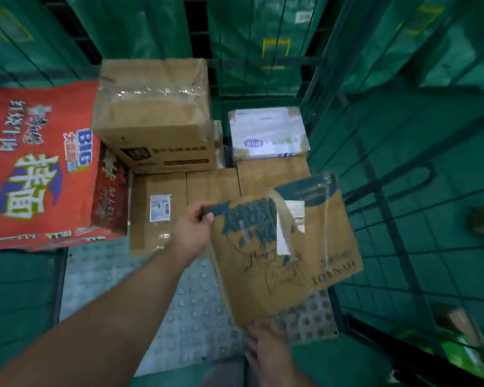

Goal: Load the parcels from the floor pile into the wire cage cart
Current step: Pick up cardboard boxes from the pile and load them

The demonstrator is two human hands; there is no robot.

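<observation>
Much of what we see is smeared by motion: the print on our parcel [285, 252] is a dark scrawl we cannot read, and the upside-down letters near its lower right corner stay unclear. Our right hand [266, 356] is cut off by the bottom edge and blurred; its fingers reach the parcel's lowest corner, but we cannot tell whether they hold it or only touch it. Our left hand [192, 229] pinches the parcel's upper left corner between thumb and fingers. The only writing we can read is "BIG", in blue, on the red carton [39, 163] just left of the taped carton [151, 113]; the other characters there are upside down. To the right of the taped carton sits a white-labelled box [267, 135], its text too small to read. In front of the taped carton lies a low carton [158, 210] bearing a small white label, also illegible. Our parcel is flat, brown paper with a dark band along the top, clear tape, a white label and a twine loop. We hold it tilted in the air, in front and to the right of the taped carton, above the studded floor plate [196, 303] and close to the wire cage cart [375, 191] wall.
</observation>
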